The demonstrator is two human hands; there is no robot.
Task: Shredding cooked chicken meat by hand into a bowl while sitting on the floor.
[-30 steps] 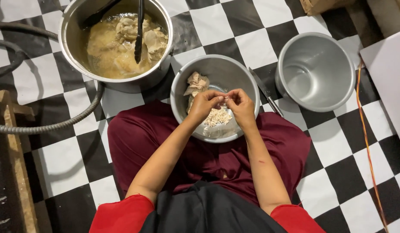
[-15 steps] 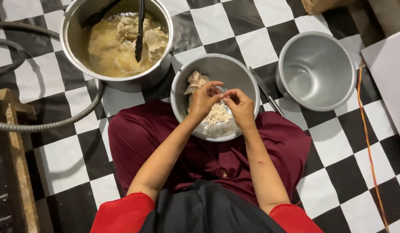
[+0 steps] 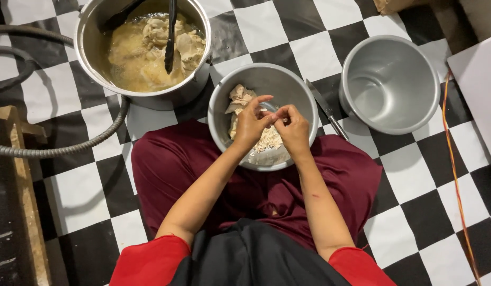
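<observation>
My left hand [image 3: 251, 123] and my right hand [image 3: 293, 127] meet over a steel bowl [image 3: 288, 82] that rests against my maroon-clad legs. Between the fingertips of both hands I pinch a small piece of cooked chicken. Pale shredded chicken [image 3: 266, 140] lies in the bowl under my hands, and larger unshredded pieces [image 3: 239, 98] sit at its left side. A big steel pot [image 3: 91, 47] at the upper left holds chicken pieces in yellowish broth, with black tongs [image 3: 171, 32] standing in it.
An empty steel pot [image 3: 388, 85] stands at the upper right. A knife [image 3: 326, 108] lies on the black-and-white checkered floor between it and the bowl. A grey flexible hose [image 3: 60, 151] curves at the left beside a wooden piece [image 3: 23, 180]. An orange cable [image 3: 457, 180] runs along the right.
My hands stay over the bowl, with the fingers shifting slightly as they work the piece of chicken. Nothing else has moved.
</observation>
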